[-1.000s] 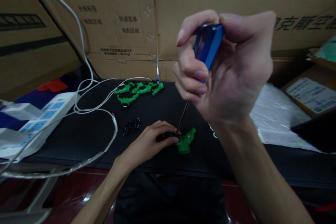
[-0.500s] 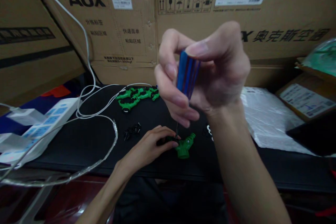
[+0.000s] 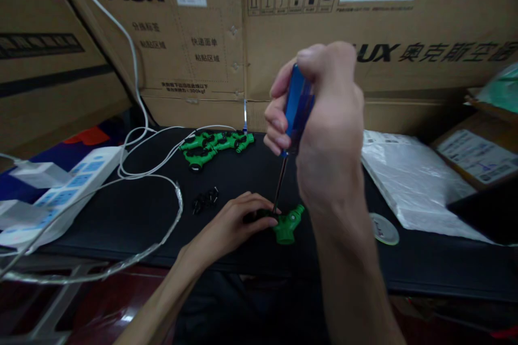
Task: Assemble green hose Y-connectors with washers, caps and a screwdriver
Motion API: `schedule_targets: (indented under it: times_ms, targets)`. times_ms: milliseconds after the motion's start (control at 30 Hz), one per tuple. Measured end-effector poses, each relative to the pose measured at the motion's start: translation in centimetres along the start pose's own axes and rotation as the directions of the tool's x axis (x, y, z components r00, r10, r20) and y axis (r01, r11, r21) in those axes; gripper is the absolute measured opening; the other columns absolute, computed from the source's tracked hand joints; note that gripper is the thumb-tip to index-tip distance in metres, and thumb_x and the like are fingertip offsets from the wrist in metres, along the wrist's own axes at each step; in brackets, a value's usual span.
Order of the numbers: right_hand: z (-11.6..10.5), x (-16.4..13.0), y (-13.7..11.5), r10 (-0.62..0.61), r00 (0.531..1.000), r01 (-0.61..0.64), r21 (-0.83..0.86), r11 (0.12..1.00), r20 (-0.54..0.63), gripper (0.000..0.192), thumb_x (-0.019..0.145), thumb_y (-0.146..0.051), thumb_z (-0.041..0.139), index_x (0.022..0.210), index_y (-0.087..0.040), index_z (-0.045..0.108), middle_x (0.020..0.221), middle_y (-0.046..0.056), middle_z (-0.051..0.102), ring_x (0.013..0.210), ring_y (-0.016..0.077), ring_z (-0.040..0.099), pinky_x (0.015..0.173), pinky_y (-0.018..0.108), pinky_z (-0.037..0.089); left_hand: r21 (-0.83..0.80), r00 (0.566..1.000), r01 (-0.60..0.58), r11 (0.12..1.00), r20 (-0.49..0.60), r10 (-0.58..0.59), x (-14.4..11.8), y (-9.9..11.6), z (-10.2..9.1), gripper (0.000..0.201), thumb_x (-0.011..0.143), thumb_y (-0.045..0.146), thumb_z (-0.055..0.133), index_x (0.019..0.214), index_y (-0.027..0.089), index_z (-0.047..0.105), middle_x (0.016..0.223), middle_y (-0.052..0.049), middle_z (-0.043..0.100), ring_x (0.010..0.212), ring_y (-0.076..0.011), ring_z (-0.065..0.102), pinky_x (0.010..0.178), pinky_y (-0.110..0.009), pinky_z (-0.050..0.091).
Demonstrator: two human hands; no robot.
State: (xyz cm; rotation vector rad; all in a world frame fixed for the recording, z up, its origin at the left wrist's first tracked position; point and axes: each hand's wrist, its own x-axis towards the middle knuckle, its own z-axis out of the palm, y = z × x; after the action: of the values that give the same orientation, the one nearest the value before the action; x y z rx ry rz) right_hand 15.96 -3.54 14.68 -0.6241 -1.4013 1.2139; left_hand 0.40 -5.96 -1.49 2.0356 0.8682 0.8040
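Observation:
My right hand (image 3: 324, 113) is wrapped round the blue handle of a screwdriver (image 3: 297, 102). Its thin shaft slants down, with the tip at the black part of a green Y-shaped hose connector (image 3: 286, 229). My left hand (image 3: 240, 215) pinches that black part with thumb and fingers, steadying the connector on the black work surface (image 3: 251, 253). The fingers hide much of the black part, and where exactly the tip sits cannot be made out. Left of my left hand lies a small heap of black pieces (image 3: 205, 200).
Several green connectors (image 3: 202, 156) lie together at the back. White cables (image 3: 140, 172) loop at left beside a power strip (image 3: 73, 194). A round disc (image 3: 384, 229) and a white plastic bag (image 3: 408, 180) lie at right. Large cardboard boxes (image 3: 210, 75) stand behind.
My right hand has turned about the screwdriver handle, its back now facing me, and the shaft shows more. My left hand and the connector stay in place; the view has shifted slightly.

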Motion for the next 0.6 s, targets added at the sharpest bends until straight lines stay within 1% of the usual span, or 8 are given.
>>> schedule_targets:
  times_ms: [100, 167, 233, 300, 367, 467, 500, 600]
  targets:
    - [-0.5, 0.4, -1.3, -0.033, 0.968, 0.039, -0.017, 0.999, 0.251, 0.037, 0.099, -0.022, 0.023, 0.069, -0.025, 0.046, 0.052, -0.004, 0.043, 0.043, 0.0148, 0.04, 0.043, 0.027, 0.045, 0.016, 1.0, 0.006, 1.0, 0.011, -0.006, 0.1, 0.4, -0.2, 0.018, 0.096, 0.032, 0.068, 0.111, 0.023, 0.073, 0.113, -0.004, 0.073, 0.109, -0.0194, 0.066, 0.099, -0.032, 0.05]
    - [-1.0, 0.8, -1.7, 0.001, 0.834, -0.049, 0.073, 0.996, 0.552, 0.043, 0.1, -0.023, 0.019, 0.072, -0.023, 0.051, 0.049, -0.005, 0.041, 0.039, 0.0133, 0.037, 0.04, 0.026, 0.046, 0.034, 1.0, 0.018, 0.999, 0.011, -0.019, 0.1, 0.6, -0.3, 0.019, 0.096, 0.032, 0.068, 0.112, 0.022, 0.073, 0.113, -0.004, 0.072, 0.107, -0.0191, 0.066, 0.097, -0.031, 0.05]
    - [-1.2, 1.2, -1.4, -0.015, 0.761, -0.135, 0.18, 0.974, 0.649, 0.048, 0.1, -0.025, 0.017, 0.067, -0.022, 0.051, 0.045, -0.008, 0.03, 0.034, 0.0104, 0.023, 0.031, 0.021, 0.034, 0.047, 1.0, 0.029, 0.998, 0.002, -0.029, 0.1, 0.7, -0.3, 0.019, 0.096, 0.032, 0.068, 0.111, 0.021, 0.073, 0.111, -0.004, 0.072, 0.103, -0.0192, 0.066, 0.095, -0.032, 0.051]
    - [-0.9, 1.5, -0.5, 0.016, 0.871, -0.131, 0.201, 0.971, 0.49, 0.05, 0.101, -0.025, 0.019, 0.059, -0.022, 0.046, 0.044, -0.008, 0.019, 0.035, 0.0094, 0.011, 0.028, 0.019, 0.02, 0.046, 0.999, 0.033, 0.998, 0.001, -0.033, 0.1, 0.8, -0.3, 0.019, 0.096, 0.032, 0.068, 0.11, 0.021, 0.073, 0.11, -0.004, 0.072, 0.1, -0.019, 0.066, 0.092, -0.032, 0.052]
    - [0.0, 1.4, 0.5, -0.005, 0.998, -0.002, 0.115, 0.993, 0.06, 0.044, 0.101, -0.025, 0.029, 0.058, -0.023, 0.041, 0.046, -0.008, 0.02, 0.037, 0.0099, 0.011, 0.031, 0.02, 0.015, 0.032, 0.999, 0.038, 0.999, 0.003, -0.038, 0.1, 0.8, -0.2, 0.019, 0.095, 0.032, 0.069, 0.109, 0.021, 0.074, 0.108, -0.004, 0.073, 0.099, -0.0192, 0.067, 0.09, -0.031, 0.052]
    - [1.5, 0.6, 1.4, -0.238, 0.848, 0.21, -0.113, 0.971, -0.474, 0.034, 0.097, -0.03, 0.05, 0.065, -0.024, 0.041, 0.053, -0.008, 0.031, 0.044, 0.0103, 0.021, 0.04, 0.022, 0.025, 0.008, 0.999, 0.047, 0.999, 0.004, -0.047, 0.1, 0.7, -0.2, 0.017, 0.095, 0.032, 0.069, 0.108, 0.022, 0.074, 0.109, -0.004, 0.073, 0.101, -0.0197, 0.067, 0.09, -0.031, 0.053]
    - [1.8, 0.3, 1.3, -0.263, 0.825, 0.224, -0.138, 0.965, -0.5, 0.033, 0.097, -0.031, 0.051, 0.067, -0.024, 0.041, 0.054, -0.007, 0.032, 0.045, 0.0106, 0.023, 0.042, 0.022, 0.027, 0.001, 0.999, 0.044, 0.999, 0.001, -0.044, 0.0, 0.6, -0.2, 0.017, 0.095, 0.031, 0.07, 0.108, 0.022, 0.074, 0.11, -0.004, 0.073, 0.103, -0.0197, 0.067, 0.092, -0.031, 0.053]
    - [1.4, -0.3, 0.2, -0.158, 0.963, 0.154, -0.036, 0.987, -0.219, 0.037, 0.102, -0.027, 0.034, 0.065, -0.024, 0.042, 0.051, -0.006, 0.033, 0.042, 0.0119, 0.029, 0.04, 0.024, 0.032, -0.015, 1.0, 0.023, 1.0, 0.002, -0.023, 0.0, 0.5, -0.3, 0.016, 0.096, 0.03, 0.068, 0.11, 0.023, 0.074, 0.112, -0.004, 0.073, 0.108, -0.0191, 0.067, 0.098, -0.031, 0.051]
